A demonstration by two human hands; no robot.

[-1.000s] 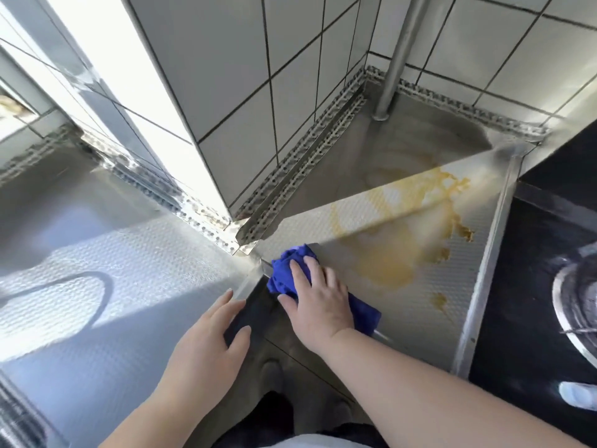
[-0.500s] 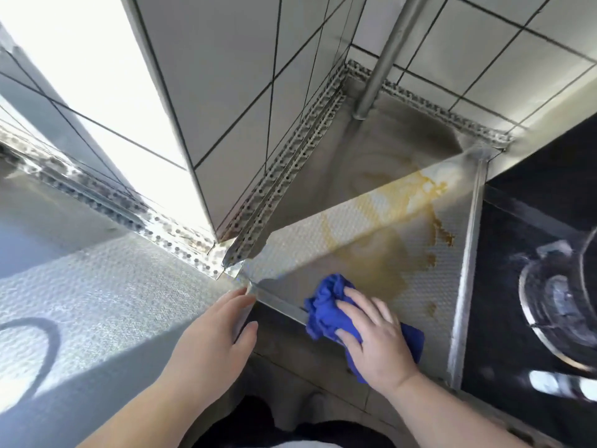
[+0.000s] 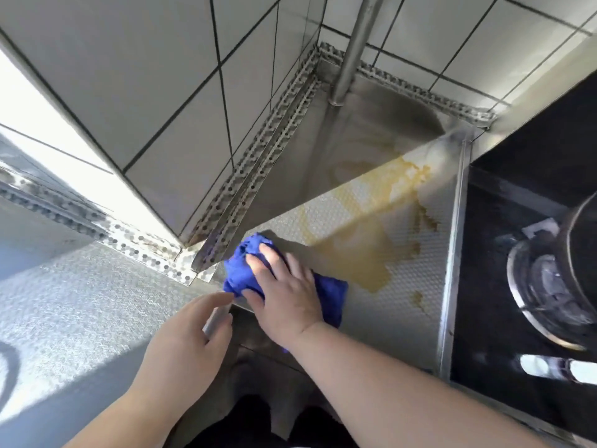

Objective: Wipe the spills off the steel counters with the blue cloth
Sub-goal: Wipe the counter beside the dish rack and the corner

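Observation:
A bunched blue cloth [image 3: 240,270] lies on the right steel counter [image 3: 387,312] near its front left corner. My right hand [image 3: 284,292] presses flat on top of the cloth, fingers spread and fairly straight. A yellow-brown spill [image 3: 361,250] spreads over the counter just right of the cloth and runs up toward the back wall, with small splashes [image 3: 416,299] nearby. My left hand [image 3: 184,344] rests on the front corner edge of the left steel counter [image 3: 80,302], fingers relaxed, holding nothing.
A tiled pillar [image 3: 145,108] juts out between the two counters. A steel pipe [image 3: 352,50] rises from the back corner. A black gas hob [image 3: 523,253] with a burner and a pot edge borders the right counter.
My right hand has slid the blue cloth back left toward the counter's front left corner. The left hand stays at the corner edge. The view has shifted slightly.

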